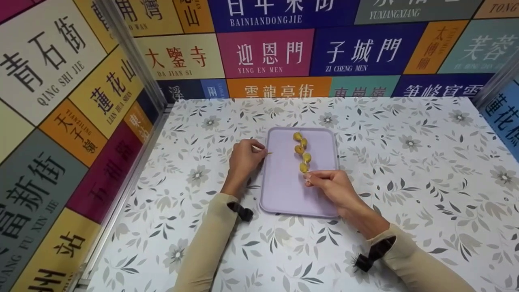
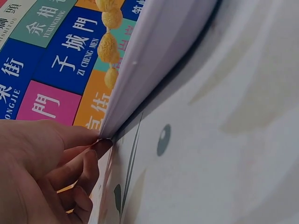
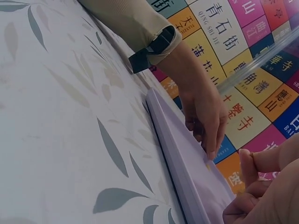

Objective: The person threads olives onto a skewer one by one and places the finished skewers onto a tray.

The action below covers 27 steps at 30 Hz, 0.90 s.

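A pale purple tray (image 1: 279, 194) lies on the table, a row of several yellow, bumpy balls (image 1: 299, 150) above its surface in the head view. The balls are joined in a slightly zigzag line with thin pale links between them. At the near end of the row, my right hand (image 1: 334, 188) pinches with thumb and index finger. My left hand (image 1: 243, 160) is by the tray's left rim, fingers curled around a thin pale stick (image 1: 271, 153) whose tip pokes past the fingertips over the tray. In the left wrist view the left fingertips are right at the tray's rim.
A white tabletop (image 1: 405, 162) with a grey leaf and flower print surrounds the tray. Panels with coloured lettering (image 1: 265, 52) stand along the back and left edges. Both wrists wear dark straps (image 1: 373, 255) over beige sleeves.
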Each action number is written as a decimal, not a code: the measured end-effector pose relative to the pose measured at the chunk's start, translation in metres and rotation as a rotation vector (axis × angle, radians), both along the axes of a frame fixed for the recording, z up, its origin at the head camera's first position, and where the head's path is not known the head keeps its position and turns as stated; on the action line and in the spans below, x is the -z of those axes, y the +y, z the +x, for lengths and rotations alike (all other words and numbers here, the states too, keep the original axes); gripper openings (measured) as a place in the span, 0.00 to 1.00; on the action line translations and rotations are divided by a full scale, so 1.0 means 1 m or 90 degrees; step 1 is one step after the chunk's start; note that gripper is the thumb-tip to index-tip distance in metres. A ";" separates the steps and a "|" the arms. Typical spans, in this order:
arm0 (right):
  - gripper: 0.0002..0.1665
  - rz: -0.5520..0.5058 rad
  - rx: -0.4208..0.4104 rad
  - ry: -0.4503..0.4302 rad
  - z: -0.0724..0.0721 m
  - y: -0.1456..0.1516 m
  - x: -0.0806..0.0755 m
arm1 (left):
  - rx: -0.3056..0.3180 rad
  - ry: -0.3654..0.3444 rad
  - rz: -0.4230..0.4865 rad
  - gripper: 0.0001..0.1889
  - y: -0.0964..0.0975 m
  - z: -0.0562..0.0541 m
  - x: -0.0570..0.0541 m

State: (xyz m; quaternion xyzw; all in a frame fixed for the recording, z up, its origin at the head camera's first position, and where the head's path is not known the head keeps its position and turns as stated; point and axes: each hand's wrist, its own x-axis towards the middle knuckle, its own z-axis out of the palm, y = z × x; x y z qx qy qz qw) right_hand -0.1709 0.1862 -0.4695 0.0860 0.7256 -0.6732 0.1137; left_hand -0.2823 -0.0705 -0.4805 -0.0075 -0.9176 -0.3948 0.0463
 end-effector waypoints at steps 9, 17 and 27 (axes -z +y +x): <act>0.23 0.056 -0.095 -0.002 -0.004 -0.004 0.003 | -0.022 0.001 -0.028 0.04 0.001 -0.002 0.002; 0.16 0.251 -0.206 0.052 -0.004 -0.005 0.001 | -0.022 -0.001 -0.015 0.05 0.002 -0.002 0.003; 0.07 0.408 -0.252 0.136 0.000 -0.001 -0.004 | -0.033 -0.006 -0.020 0.07 0.002 0.002 0.001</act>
